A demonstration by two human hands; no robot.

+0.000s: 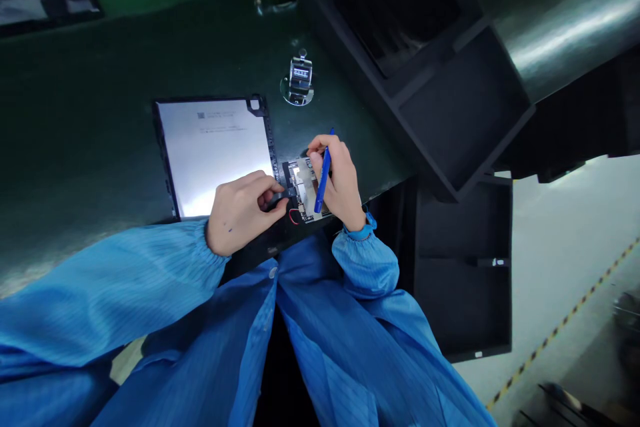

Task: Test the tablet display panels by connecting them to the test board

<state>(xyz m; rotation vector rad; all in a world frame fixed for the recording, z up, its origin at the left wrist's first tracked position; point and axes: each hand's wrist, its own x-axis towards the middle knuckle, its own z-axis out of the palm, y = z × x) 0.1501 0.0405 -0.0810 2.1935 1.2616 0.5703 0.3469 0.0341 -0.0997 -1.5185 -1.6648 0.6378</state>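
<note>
My left hand (245,210) pinches a small black plug-like piece (279,197) between thumb and forefinger, against the left edge of a circuit board (306,195). Red and black wires (293,215) curl at the board's lower left corner. My right hand (340,177) lies over the board's right side, with a blue pen (323,180) held slanting across it. Its thumb and forefinger meet at the board's upper edge; whether they grip the board there is hidden. Just left of the board lies a tablet-sized panel (215,153) with a silvery white back and dark frame.
A chrome tally counter (300,80) stands behind the board on the dark green table (200,60). At right, a black compartment tray (460,107) holds a dark glossy panel (395,7) in one compartment. Below the table edge sits another black tray (463,300).
</note>
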